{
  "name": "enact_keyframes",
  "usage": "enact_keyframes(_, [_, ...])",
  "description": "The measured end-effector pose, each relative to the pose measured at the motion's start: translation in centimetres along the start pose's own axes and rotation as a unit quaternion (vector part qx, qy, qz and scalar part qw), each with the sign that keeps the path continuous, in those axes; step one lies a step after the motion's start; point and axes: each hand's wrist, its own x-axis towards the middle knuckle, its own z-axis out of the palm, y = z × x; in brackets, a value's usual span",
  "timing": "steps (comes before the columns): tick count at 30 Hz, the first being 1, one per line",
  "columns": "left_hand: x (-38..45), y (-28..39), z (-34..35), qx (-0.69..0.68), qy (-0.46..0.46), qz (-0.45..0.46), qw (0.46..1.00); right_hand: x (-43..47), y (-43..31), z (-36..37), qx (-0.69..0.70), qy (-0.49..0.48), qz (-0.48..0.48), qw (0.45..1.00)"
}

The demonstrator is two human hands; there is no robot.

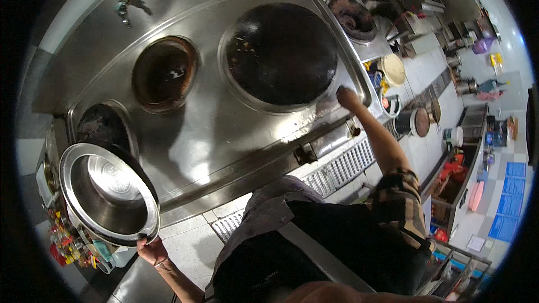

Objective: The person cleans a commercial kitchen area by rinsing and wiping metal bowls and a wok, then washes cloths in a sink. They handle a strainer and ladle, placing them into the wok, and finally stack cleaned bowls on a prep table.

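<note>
My left hand [152, 251] grips the rim of a wide-brimmed stainless steel basin [105, 206] at lower left. The basin is tilted, so its shiny inside shows, and it overlaps a small dark round pan or burner well [103, 124]. Curled into a fist, my right hand [349, 100] is at the front right of the steel cooking range [219, 143], just beyond the rim of a large black wok [282, 54]. Nothing shows in its fingers. Small food bits lie in the wok. A smaller round well [164, 75] with a brownish rim and dark liquid lies between.
A faucet [125, 10] stands at the range's back. Right of the range are another burner [351, 19], a bucket with a beige lid [392, 70] and more buckets [420, 122]. Bottles and condiments [69, 240] crowd the lower left. A floor grate [339, 170] runs along the front.
</note>
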Motion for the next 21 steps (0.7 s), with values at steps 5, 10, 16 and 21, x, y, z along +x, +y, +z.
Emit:
enact_keyframes(5, [-2.8,0.4,2.9,-0.011,-0.011,-0.008,1.000,-0.2,-1.2,1.3,0.041,-0.108,0.257,0.959])
enact_keyframes(10, [-3.7,0.4,1.2,-0.047,0.041,-0.007,0.998,-0.3,-12.8,3.5,-0.106,-0.278,-0.093,0.950])
enact_keyframes(16, [-5.3,0.7,1.4,-0.050,0.040,0.018,0.998,-3.0,-39.3,2.2,0.077,-0.227,-0.257,0.936])
enact_keyframes(21, [-7.4,1.5,3.6,0.003,0.087,0.031,0.996,-2.8,-45.1,1.8,0.224,-0.057,-0.284,0.930])
